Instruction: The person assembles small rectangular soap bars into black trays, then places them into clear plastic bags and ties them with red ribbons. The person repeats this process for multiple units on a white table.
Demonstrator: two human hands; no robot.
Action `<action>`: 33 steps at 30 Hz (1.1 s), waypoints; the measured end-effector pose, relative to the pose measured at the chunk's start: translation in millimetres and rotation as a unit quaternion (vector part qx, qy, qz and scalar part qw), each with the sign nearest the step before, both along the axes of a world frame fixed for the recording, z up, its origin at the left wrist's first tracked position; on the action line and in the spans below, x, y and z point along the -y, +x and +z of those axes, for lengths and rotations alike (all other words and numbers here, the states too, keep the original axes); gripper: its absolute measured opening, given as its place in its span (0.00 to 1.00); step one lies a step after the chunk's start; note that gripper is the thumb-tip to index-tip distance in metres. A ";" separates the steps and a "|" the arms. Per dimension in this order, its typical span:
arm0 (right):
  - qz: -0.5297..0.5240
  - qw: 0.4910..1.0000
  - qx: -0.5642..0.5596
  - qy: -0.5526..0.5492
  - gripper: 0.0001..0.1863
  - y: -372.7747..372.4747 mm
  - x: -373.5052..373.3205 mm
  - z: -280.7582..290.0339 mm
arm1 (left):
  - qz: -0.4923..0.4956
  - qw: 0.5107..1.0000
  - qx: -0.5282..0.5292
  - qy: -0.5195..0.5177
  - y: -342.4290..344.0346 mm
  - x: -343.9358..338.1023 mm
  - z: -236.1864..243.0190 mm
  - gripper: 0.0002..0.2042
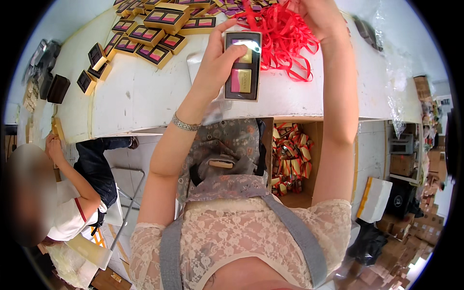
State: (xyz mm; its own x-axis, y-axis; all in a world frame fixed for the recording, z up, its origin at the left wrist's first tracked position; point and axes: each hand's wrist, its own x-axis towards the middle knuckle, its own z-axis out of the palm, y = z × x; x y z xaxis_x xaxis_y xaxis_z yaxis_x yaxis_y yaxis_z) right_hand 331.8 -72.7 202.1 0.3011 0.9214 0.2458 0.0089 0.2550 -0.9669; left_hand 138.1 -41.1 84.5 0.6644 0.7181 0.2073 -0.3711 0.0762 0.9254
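Box [250, 66], held by the left hand [217, 63] over the table [150, 96], is best kept level to seat its squares [241, 81]. Whether the right hand [321, 19], beside red ribbon [285, 36], grips any is unclear.

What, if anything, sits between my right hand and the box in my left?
In this view, the red ribbon pile lies between your right hand and the box; its height is unclear.

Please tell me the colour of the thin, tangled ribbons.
The tangled ribbons are red, clearest in head view.
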 end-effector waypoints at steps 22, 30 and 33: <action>0.143 0.903 0.400 0.058 0.12 -72.1 92.7 -117.8 | 0.099 0.992 0.059 -0.044 -67.2 7.4 20.9 0.24; 0.040 0.825 0.518 0.222 0.11 -80.9 66.1 -130.0 | 0.081 0.992 0.065 -0.076 -89.5 4.2 15.3 0.24; 0.109 0.909 0.366 0.169 0.21 -96.0 62.6 -132.4 | 0.232 0.969 0.025 -0.081 -79.7 0.7 16.7 0.23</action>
